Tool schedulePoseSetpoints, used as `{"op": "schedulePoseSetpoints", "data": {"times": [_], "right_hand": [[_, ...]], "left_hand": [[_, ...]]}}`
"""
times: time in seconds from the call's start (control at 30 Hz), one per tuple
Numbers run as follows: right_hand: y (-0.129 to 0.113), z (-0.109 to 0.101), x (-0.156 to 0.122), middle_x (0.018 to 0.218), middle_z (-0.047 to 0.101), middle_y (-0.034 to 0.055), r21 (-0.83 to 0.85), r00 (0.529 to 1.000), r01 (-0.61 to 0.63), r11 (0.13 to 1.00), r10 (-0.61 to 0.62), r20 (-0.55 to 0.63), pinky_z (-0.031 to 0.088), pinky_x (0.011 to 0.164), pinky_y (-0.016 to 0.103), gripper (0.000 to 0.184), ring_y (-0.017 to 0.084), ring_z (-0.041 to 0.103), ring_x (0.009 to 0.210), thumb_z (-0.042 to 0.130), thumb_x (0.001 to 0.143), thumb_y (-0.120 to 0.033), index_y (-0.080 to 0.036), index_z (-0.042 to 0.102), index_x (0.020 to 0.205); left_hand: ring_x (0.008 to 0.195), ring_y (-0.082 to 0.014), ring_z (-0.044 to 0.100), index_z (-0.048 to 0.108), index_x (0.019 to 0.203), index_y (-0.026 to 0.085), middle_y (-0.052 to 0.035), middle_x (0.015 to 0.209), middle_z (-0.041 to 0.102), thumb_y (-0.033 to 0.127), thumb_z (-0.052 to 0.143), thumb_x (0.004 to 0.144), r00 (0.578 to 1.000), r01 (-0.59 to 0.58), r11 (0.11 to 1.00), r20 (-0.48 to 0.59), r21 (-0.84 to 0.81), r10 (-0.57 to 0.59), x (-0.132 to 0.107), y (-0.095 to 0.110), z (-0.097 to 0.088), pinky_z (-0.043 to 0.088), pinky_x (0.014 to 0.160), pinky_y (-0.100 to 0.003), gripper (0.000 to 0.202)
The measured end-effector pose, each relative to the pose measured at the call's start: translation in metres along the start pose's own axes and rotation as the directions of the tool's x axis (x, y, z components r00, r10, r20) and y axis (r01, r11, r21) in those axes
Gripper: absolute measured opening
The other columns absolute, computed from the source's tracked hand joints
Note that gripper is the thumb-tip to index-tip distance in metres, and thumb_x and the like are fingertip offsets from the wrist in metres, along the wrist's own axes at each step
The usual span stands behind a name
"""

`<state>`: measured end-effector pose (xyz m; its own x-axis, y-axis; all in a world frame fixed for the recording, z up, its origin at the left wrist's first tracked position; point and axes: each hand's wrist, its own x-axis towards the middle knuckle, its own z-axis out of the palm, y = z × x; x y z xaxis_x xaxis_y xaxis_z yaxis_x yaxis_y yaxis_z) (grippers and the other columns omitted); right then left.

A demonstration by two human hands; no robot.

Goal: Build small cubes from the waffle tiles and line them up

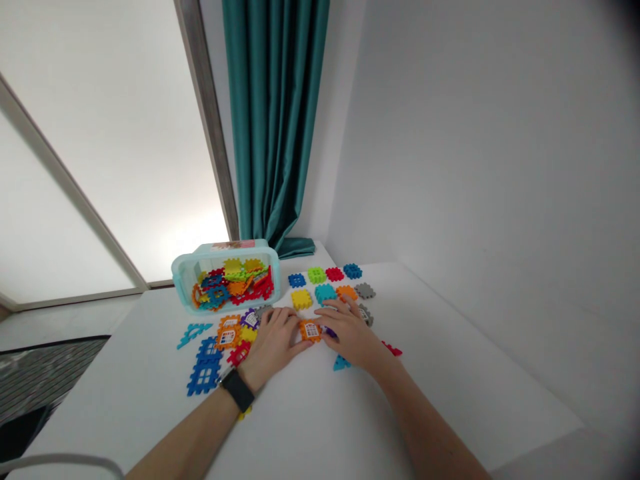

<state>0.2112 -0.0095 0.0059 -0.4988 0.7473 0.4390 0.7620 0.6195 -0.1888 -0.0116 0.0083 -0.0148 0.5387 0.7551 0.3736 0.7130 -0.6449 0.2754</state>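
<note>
1. the orange plastic tile (310, 331) with a white window panel lies on the white table (130, 393), between the left hand (273, 343) and the right hand (347, 333).
2. it looks light, stiff and smooth-faced; its notched edges seem the surest place to take hold.
3. both hands lie palm down with the fingers loosely spread, pinching nothing. i cannot tell whether they touch the tile.
4. a black watch (237, 391) circles the left wrist.
5. more notched tiles lie near: a yellow tile (301, 299), a teal tile (325, 293), and joined blue tiles (204, 367) toward the left.
6. farther back, a clear plastic box (225, 277) with an aqua rim holds a jumble of tiles, before a teal curtain (273, 113).
</note>
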Motion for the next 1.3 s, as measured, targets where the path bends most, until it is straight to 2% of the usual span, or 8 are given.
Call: {"op": "schedulePoseSetpoints", "data": {"times": [0.17, 0.33, 0.5, 0.77, 0.97, 1.17, 1.3], "right_hand": [[0.0035, 0.0006, 0.0001, 0.122, 0.072, 0.0035, 0.01, 0.999, -0.013, 1.0, 0.014, -0.029, 0.026, 0.119, 0.06, 0.03, 0.028, 0.056, 0.128, 0.063, 0.084, -0.011, -0.029, 0.073, 0.105], [0.0053, 0.004, -0.0013, 0.121, 0.072, 0.003, 0.007, 1.0, 0.003, 1.0, -0.003, -0.005, 0.023, 0.121, 0.062, 0.03, 0.028, 0.055, 0.129, 0.063, 0.083, -0.01, -0.029, 0.073, 0.103], [0.0073, 0.0078, -0.0025, 0.116, 0.073, 0.0025, 0.023, 1.0, 0.026, 0.999, -0.026, -0.006, 0.024, 0.12, 0.063, 0.024, 0.029, 0.055, 0.128, 0.064, 0.083, -0.01, -0.028, 0.074, 0.094], [0.0061, 0.0047, -0.0006, 0.115, 0.074, 0.0033, -0.001, 0.997, -0.001, 1.0, 0.001, 0.072, 0.026, 0.116, 0.067, 0.022, 0.032, 0.055, 0.126, 0.064, 0.082, -0.009, -0.026, 0.073, 0.091], [0.0046, 0.0055, -0.0006, 0.111, 0.074, 0.0026, -0.004, 0.999, 0.002, 1.0, -0.002, 0.039, 0.021, 0.119, 0.063, 0.019, 0.029, 0.055, 0.125, 0.065, 0.083, -0.009, -0.026, 0.073, 0.088], [0.006, 0.0057, 0.0008, 0.116, 0.073, 0.0021, -0.017, 0.991, -0.052, 0.998, 0.054, 0.126, 0.017, 0.122, 0.058, 0.012, 0.027, 0.053, 0.128, 0.068, 0.086, -0.016, -0.025, 0.074, 0.09], [0.0058, 0.0058, 0.001, 0.117, 0.073, 0.001, -0.004, 0.988, -0.076, 0.997, 0.076, 0.133, 0.017, 0.121, 0.059, 0.012, 0.028, 0.052, 0.129, 0.068, 0.086, -0.016, -0.026, 0.074, 0.089]], "left_hand": [[0.113, -0.0294, 0.055, 0.066, 0.109, 0.023, -0.0077, 0.113, 0.062, 0.053, 0.065, 0.09, 1.0, 0.005, 1.0, 0.007, 0.006, -0.005, 0.0, 0.0004, -0.0006, 0.039, 0.1, -0.05, 0.035], [0.114, -0.0298, 0.054, 0.065, 0.109, 0.023, -0.0077, 0.114, 0.062, 0.053, 0.067, 0.088, 1.0, 0.022, 1.0, 0.012, 0.013, -0.022, 0.0003, 0.0014, -0.0014, 0.039, 0.1, -0.05, 0.036], [0.113, -0.0307, 0.055, 0.066, 0.108, 0.024, -0.0071, 0.112, 0.063, 0.053, 0.07, 0.085, 1.0, 0.02, 1.0, -0.006, 0.008, -0.02, 0.0002, 0.0019, -0.0015, 0.038, 0.101, -0.052, 0.036], [0.113, -0.0308, 0.055, 0.065, 0.108, 0.024, -0.007, 0.112, 0.063, 0.046, 0.072, 0.083, 1.0, 0.015, 0.999, -0.013, 0.037, -0.014, -0.0011, 0.0008, 0.0007, 0.038, 0.102, -0.052, 0.034], [0.113, -0.0306, 0.055, 0.065, 0.107, 0.025, -0.0068, 0.112, 0.063, 0.045, 0.071, 0.083, 1.0, 0.018, 0.999, -0.01, 0.032, -0.018, -0.0008, -0.0001, 0.0018, 0.037, 0.103, -0.052, 0.032], [0.115, -0.0297, 0.055, 0.064, 0.109, 0.024, -0.0068, 0.114, 0.064, 0.047, 0.067, 0.086, 0.999, 0.039, 0.998, 0.016, 0.042, -0.039, -0.0007, 0.0011, 0.0003, 0.036, 0.104, -0.05, 0.032], [0.116, -0.0302, 0.054, 0.064, 0.109, 0.024, -0.007, 0.115, 0.064, 0.047, 0.067, 0.085, 0.999, 0.04, 0.998, 0.026, 0.049, -0.041, -0.0004, 0.0017, -0.0008, 0.036, 0.105, -0.05, 0.034]]}}
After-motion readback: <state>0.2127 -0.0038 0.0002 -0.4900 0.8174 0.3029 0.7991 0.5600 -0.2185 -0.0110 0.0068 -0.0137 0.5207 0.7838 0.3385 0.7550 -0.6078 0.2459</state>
